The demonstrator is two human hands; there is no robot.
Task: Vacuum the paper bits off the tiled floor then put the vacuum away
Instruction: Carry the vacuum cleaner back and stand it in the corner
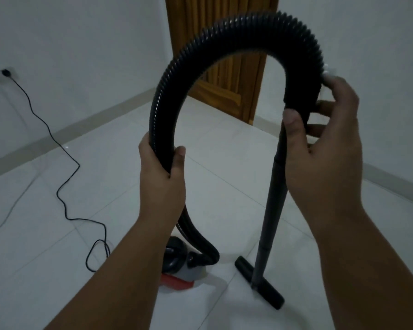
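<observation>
A black ribbed vacuum hose [227,38] arches high in front of me. My left hand [162,172] grips its left side, fingers wrapped around it. My right hand [324,139] holds the handle end where the hose joins the dark wand [271,206]. The wand stands nearly upright, its flat floor nozzle [260,282] resting on the white tiled floor [224,163]. The vacuum body [180,260], black and grey with a red base, sits on the floor below my left forearm, partly hidden. One or two small white bits [66,146] lie near the left skirting.
A black power cord [65,186] snakes across the floor from a wall socket [6,73] at the left to the vacuum. A wooden door [227,67] stands in the far corner. White walls with grey skirting bound the floor.
</observation>
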